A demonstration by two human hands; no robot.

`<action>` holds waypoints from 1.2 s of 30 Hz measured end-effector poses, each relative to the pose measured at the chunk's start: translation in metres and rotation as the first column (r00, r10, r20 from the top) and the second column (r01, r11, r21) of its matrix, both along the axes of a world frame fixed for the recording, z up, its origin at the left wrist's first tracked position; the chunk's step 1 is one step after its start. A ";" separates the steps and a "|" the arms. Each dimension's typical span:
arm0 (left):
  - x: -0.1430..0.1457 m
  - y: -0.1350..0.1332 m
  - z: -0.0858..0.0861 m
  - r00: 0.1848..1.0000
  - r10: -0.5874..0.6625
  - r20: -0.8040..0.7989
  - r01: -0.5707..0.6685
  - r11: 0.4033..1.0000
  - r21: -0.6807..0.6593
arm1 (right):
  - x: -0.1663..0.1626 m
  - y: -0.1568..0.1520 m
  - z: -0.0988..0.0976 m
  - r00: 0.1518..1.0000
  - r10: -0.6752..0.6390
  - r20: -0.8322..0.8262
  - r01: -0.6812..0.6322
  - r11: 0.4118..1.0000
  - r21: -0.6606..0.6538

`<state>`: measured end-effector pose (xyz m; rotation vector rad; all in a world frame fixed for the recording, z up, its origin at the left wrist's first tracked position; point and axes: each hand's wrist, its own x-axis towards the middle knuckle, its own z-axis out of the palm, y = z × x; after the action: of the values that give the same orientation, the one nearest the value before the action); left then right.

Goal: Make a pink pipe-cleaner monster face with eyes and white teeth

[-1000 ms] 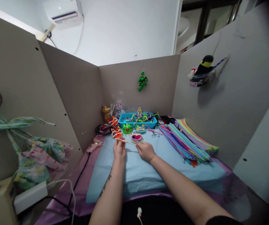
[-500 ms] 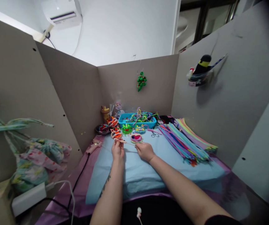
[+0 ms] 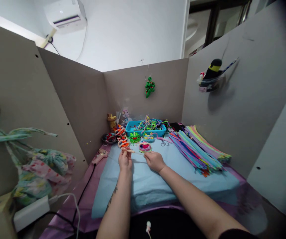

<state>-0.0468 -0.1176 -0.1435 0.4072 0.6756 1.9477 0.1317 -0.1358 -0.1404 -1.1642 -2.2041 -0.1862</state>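
My left hand (image 3: 125, 159) pinches one end of a pale pink pipe cleaner (image 3: 130, 151), part of which looks wound or coiled near the fingers. The other end of this strand runs straight across to my right hand (image 3: 154, 160), whose fingers are closed on it. Just beyond my left hand lies an orange and white fuzzy figure (image 3: 123, 142). A round pink and white fuzzy piece (image 3: 145, 147) rests on the blue cloth (image 3: 163, 186) behind the strand. Green (image 3: 134, 137) and pale blue-yellow figures stand farther back.
A blue basket (image 3: 145, 133) of tangled pipe cleaners stands at the back. Scissors (image 3: 165, 143) lie right of the figures, beside bundles of coloured pipe cleaners (image 3: 195, 151). On the left are a pink glue gun (image 3: 100, 155) with a black cord and a dark bowl (image 3: 108, 138). Grey panels surround the table.
Both hands keep almost the same place and hold on the strand. The view has shifted very slightly.
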 end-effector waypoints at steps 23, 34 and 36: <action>0.008 -0.008 0.002 0.988 -0.147 -0.046 0.148 0.989 -0.001 | -0.016 -0.017 0.006 0.907 -0.011 -0.420 -0.221 0.838 -0.498; 0.009 -0.016 0.012 0.962 -0.266 0.062 0.262 0.963 0.071 | -0.010 -0.027 0.032 0.726 -0.008 -0.687 -0.672 0.200 -0.713; 0.009 -0.021 0.016 0.945 -0.316 0.086 0.308 0.946 0.098 | -0.009 -0.031 0.037 0.723 0.012 -0.691 -0.685 0.138 -0.715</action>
<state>-0.0378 -0.1391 -0.1275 0.4364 0.4361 1.6844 0.1229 -0.1670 -0.1031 -0.8752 -1.8224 1.8416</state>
